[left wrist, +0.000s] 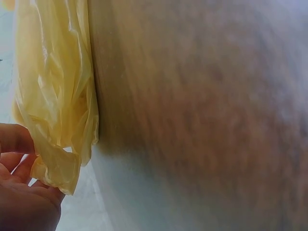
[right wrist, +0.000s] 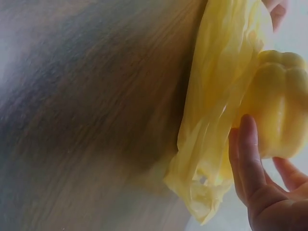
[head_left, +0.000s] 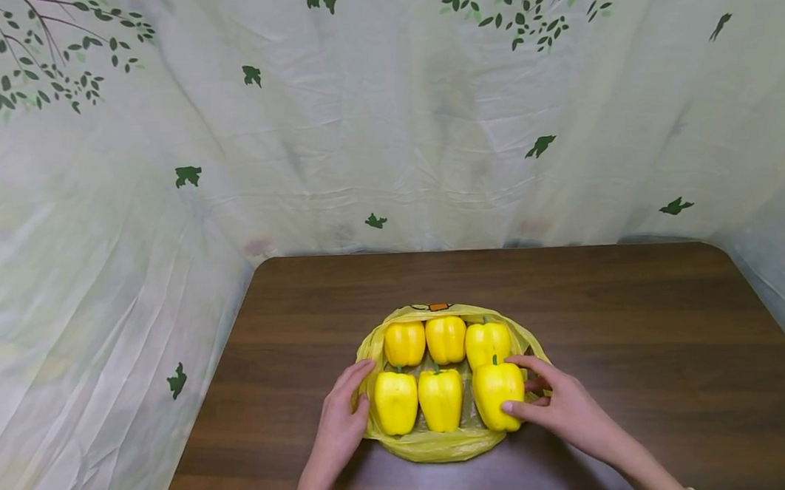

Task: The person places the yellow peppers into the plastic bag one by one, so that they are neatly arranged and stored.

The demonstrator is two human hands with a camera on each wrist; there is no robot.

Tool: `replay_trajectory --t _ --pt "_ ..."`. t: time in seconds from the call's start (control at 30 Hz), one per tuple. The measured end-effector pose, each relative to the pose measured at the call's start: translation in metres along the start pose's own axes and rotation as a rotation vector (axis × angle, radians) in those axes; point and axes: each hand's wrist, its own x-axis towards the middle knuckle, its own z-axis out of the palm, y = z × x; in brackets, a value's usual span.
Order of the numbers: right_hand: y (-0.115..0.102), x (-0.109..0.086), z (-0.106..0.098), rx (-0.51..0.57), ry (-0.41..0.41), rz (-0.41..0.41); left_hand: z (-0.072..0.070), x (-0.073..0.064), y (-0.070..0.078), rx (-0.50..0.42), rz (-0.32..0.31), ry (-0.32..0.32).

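A yellow plastic bag (head_left: pixel 453 449) lies on the table with its mouth spread wide and rolled down. Several yellow bell peppers stand inside in two rows, among them a back-left pepper (head_left: pixel 404 343) and a front-left pepper (head_left: pixel 396 403). My right hand (head_left: pixel 564 406) grips the front-right bell pepper (head_left: pixel 499 396), thumb on its near side and fingers on the far side; this pepper (right wrist: pixel 281 106) rises above the bag's rim in the right wrist view. At the bag's left edge, my left hand (head_left: pixel 340 418) holds the rim, with bag plastic (left wrist: pixel 55 168) between thumb and fingers.
The dark brown wooden table (head_left: pixel 636 321) extends around the bag on all sides. Behind it and to the left hangs a pale cloth (head_left: pixel 393 126) printed with green leaves and branches.
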Motion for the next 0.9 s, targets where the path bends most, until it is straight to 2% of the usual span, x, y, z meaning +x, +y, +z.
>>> replay_trajectory --t 0.27,0.57,0.9 --pt "-0.005 0.0 0.006 -0.03 0.017 -0.007 -0.001 0.001 0.001 0.006 0.015 0.006" --pt "-0.01 0.001 0.013 -0.007 0.003 0.052 0.001 0.001 0.001 0.007 0.027 0.011" --pt "-0.007 -0.002 0.025 -0.062 0.045 0.034 0.001 0.001 0.002 0.01 0.028 0.013"
